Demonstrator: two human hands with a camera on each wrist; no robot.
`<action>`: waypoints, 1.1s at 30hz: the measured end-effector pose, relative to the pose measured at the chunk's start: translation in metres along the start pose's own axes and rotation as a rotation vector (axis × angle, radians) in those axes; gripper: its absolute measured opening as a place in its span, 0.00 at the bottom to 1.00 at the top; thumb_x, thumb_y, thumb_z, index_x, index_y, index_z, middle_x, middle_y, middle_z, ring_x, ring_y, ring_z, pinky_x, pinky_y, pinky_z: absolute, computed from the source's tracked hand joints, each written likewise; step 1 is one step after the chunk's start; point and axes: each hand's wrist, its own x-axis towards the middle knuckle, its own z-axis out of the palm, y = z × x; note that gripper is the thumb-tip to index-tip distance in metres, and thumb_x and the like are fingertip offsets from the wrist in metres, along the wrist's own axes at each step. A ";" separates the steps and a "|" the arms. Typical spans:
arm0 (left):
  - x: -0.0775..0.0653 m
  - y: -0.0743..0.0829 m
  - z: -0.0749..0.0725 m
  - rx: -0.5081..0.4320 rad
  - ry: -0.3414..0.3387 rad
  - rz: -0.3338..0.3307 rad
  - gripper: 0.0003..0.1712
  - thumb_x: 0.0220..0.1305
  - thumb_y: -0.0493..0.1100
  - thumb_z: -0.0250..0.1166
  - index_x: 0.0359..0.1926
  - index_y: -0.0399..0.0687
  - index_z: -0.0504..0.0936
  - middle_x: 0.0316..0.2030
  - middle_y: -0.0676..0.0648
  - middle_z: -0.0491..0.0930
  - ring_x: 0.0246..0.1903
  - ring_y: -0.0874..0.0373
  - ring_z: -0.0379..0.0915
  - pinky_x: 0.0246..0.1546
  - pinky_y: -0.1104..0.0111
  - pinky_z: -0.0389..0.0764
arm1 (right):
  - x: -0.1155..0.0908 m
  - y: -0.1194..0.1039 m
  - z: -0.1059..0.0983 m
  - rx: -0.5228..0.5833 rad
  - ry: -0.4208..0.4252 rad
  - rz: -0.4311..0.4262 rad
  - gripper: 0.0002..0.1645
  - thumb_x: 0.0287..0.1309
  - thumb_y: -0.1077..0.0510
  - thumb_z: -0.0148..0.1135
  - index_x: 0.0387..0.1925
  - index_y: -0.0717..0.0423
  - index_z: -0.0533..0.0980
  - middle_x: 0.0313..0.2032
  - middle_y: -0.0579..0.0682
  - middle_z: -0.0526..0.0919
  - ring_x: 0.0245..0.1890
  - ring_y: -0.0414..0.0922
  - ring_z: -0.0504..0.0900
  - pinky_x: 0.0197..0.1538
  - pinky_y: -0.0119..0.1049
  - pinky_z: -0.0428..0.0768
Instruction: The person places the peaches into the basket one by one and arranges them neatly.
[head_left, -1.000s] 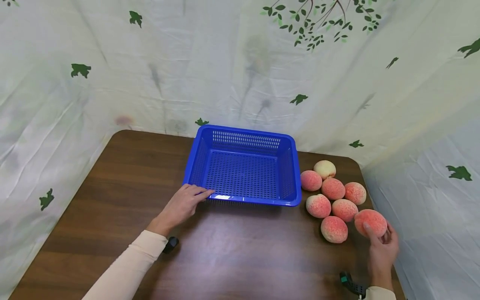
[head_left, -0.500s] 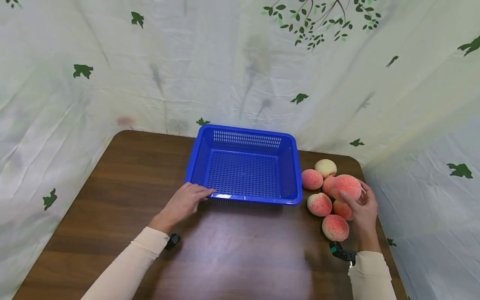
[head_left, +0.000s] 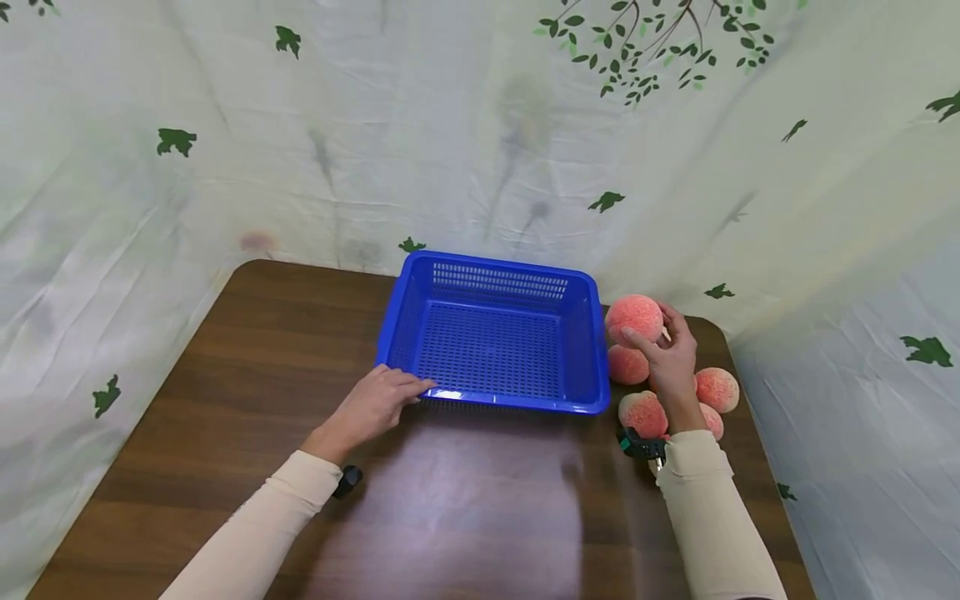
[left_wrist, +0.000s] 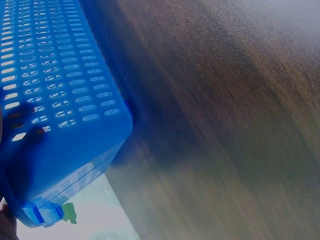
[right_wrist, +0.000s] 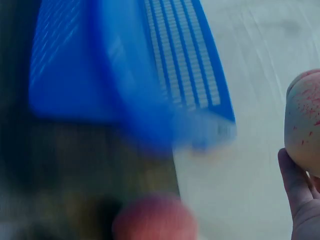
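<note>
A blue plastic basket [head_left: 495, 400] with slotted walls stands on the wooden table, nothing lying inside it. My left hand [head_left: 371, 406] grips its front-left rim; the left wrist view catches only slivers of that hand beside the basket wall [left_wrist: 60, 100]. Raised off the table past the basket's right side, a pink peach [head_left: 633, 319] is held by the fingers and thumb of my right hand [head_left: 672, 358]. The right wrist view shows this peach [right_wrist: 305, 125] at its right edge, the pale side towards the camera.
Several more peaches lie right of the basket, such as a pink peach [head_left: 627, 365] near its wall and another peach [head_left: 717, 390] by the table's right edge; my right arm hides some. A printed cloth [head_left: 450, 125] hangs behind the table [head_left: 465, 517].
My right hand has carried the peach from the table's right edge up and leftwards, over the other peaches, to beside the basket's far right corner. My left hand has stayed on the rim.
</note>
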 end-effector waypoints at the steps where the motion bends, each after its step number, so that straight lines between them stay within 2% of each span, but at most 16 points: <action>1: 0.000 -0.001 0.000 0.004 -0.001 0.001 0.18 0.49 0.32 0.70 0.45 0.45 0.86 0.34 0.51 0.86 0.34 0.55 0.80 0.32 0.64 0.70 | 0.004 -0.001 0.006 -0.006 -0.008 -0.004 0.42 0.52 0.52 0.72 0.67 0.46 0.64 0.63 0.51 0.69 0.56 0.46 0.74 0.52 0.29 0.76; 4: 0.002 0.000 -0.001 0.004 -0.018 -0.002 0.18 0.50 0.32 0.71 0.45 0.46 0.86 0.35 0.50 0.86 0.34 0.56 0.80 0.33 0.64 0.70 | 0.015 -0.005 0.022 -0.010 -0.019 -0.025 0.41 0.52 0.52 0.72 0.67 0.48 0.65 0.62 0.52 0.70 0.56 0.45 0.75 0.53 0.30 0.75; 8: 0.005 0.003 0.000 0.007 -0.064 -0.020 0.18 0.52 0.33 0.71 0.47 0.46 0.86 0.37 0.50 0.86 0.35 0.56 0.81 0.34 0.64 0.71 | 0.024 -0.012 0.041 0.022 -0.047 -0.045 0.39 0.53 0.58 0.72 0.66 0.53 0.66 0.60 0.52 0.72 0.53 0.43 0.76 0.52 0.28 0.75; 13: 0.006 0.003 -0.004 0.015 -0.104 -0.040 0.17 0.54 0.34 0.70 0.47 0.46 0.86 0.37 0.50 0.86 0.35 0.56 0.81 0.34 0.64 0.70 | 0.034 -0.019 0.068 0.087 -0.123 -0.033 0.38 0.53 0.67 0.69 0.65 0.59 0.66 0.58 0.52 0.72 0.49 0.42 0.78 0.46 0.27 0.77; 16: 0.006 0.002 -0.006 0.014 -0.119 -0.050 0.16 0.54 0.34 0.69 0.46 0.47 0.86 0.37 0.50 0.86 0.36 0.56 0.81 0.33 0.64 0.70 | 0.041 -0.017 0.082 0.099 -0.171 -0.065 0.39 0.52 0.71 0.68 0.65 0.62 0.65 0.59 0.55 0.71 0.49 0.43 0.78 0.46 0.28 0.78; 19: 0.005 0.001 -0.006 0.010 -0.123 -0.055 0.16 0.54 0.34 0.70 0.46 0.47 0.86 0.37 0.50 0.86 0.35 0.56 0.81 0.33 0.65 0.70 | 0.050 -0.013 0.095 0.061 -0.209 -0.092 0.39 0.51 0.69 0.69 0.66 0.60 0.66 0.60 0.56 0.71 0.50 0.44 0.78 0.47 0.30 0.78; 23: 0.004 0.000 -0.006 0.007 -0.122 -0.045 0.16 0.54 0.34 0.70 0.46 0.47 0.87 0.36 0.50 0.86 0.34 0.56 0.80 0.32 0.65 0.69 | 0.061 -0.006 0.113 0.013 -0.220 -0.105 0.40 0.50 0.64 0.73 0.65 0.56 0.67 0.60 0.55 0.73 0.53 0.48 0.77 0.51 0.36 0.77; 27: 0.004 -0.002 -0.005 0.019 -0.121 -0.033 0.16 0.54 0.34 0.70 0.46 0.48 0.87 0.36 0.51 0.86 0.34 0.56 0.79 0.32 0.65 0.69 | 0.068 0.001 0.132 0.001 -0.214 -0.086 0.41 0.49 0.62 0.74 0.64 0.56 0.67 0.61 0.54 0.71 0.57 0.50 0.74 0.56 0.42 0.74; 33: 0.003 -0.002 -0.005 0.021 -0.114 -0.016 0.16 0.54 0.34 0.70 0.46 0.48 0.87 0.36 0.51 0.86 0.34 0.56 0.79 0.31 0.65 0.69 | 0.076 0.014 0.158 -0.009 -0.210 -0.043 0.38 0.50 0.62 0.73 0.63 0.57 0.67 0.60 0.55 0.72 0.58 0.51 0.73 0.58 0.45 0.73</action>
